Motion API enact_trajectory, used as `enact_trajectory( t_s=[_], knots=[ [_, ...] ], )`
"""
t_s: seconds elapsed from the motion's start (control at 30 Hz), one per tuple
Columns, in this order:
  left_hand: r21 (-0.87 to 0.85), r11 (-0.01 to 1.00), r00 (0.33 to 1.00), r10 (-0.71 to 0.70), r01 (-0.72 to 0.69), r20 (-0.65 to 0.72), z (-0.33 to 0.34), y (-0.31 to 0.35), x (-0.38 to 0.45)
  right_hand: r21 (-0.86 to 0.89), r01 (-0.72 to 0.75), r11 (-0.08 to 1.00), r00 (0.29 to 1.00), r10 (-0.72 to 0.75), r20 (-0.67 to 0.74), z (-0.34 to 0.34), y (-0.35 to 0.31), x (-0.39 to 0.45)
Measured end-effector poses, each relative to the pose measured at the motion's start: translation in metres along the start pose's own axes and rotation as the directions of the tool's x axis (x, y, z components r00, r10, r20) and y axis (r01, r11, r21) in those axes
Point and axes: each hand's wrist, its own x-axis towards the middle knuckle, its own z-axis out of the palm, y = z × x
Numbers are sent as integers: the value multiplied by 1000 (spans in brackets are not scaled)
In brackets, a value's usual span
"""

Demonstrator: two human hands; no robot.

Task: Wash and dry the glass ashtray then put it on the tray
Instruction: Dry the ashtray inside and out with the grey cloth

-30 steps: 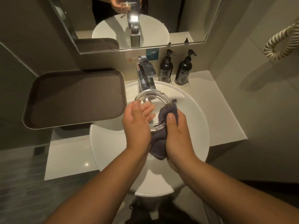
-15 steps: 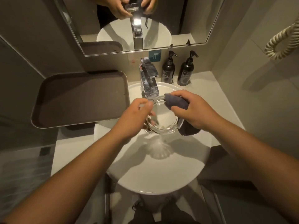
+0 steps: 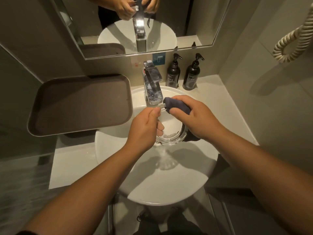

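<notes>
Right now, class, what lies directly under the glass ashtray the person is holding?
Under the glass ashtray is the white sink, showing only its shadow. The dark cloth and right hand hide its far rim.

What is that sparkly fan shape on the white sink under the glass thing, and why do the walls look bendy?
In the head view, light passing through the clear round glass ashtray throws a bright rippled patch on the white round basin, between the dark shadows of the arms. The wide-angle lens curves straight edges, like the mirror's frame, and the floor at lower left is blurred.
</notes>
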Motion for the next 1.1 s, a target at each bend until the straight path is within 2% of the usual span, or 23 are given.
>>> enact_trajectory(
  t_s=[0.13,0.27,0.4,0.5,0.57,0.67,0.73,0.8,0.83,0.9,1.1],
  knots=[
    [-42,998,997,-53,51,-64,5,-4,-2,147,-93,985,986,112,-121,14,4,-11],
    [-123,987,969,-124,99,-216,11,2,3,437,-164,884,919,298,-258,40,-1,-22],
    [-215,966,925,-209,144,-317,27,6,-4,550,-174,817,842,414,-347,66,-3,-27],
    [-284,941,903,-276,184,-329,34,2,-13,602,-180,778,827,451,-336,73,1,-31],
    [-243,944,930,-281,223,-238,30,-4,-20,533,-212,820,861,414,-295,63,6,-31],
    [-26,982,980,-186,185,-68,6,-9,-16,299,-171,939,954,233,-187,29,22,-20],
    [141,986,995,-95,90,30,-12,1,-2,100,-89,991,996,88,9,4,23,-8],
    [293,956,980,-29,-30,194,-22,16,9,-19,19,1000,971,-14,239,-14,14,4],
    [357,929,964,-3,-96,266,-21,21,11,-63,72,995,951,-50,307,-20,8,10],
    [411,897,955,36,-161,296,-18,25,10,-126,125,984,927,-71,368,-25,0,18],
    [333,939,964,0,-91,265,-9,8,3,-153,154,976,913,-82,399,-26,1,22]
  ],
)
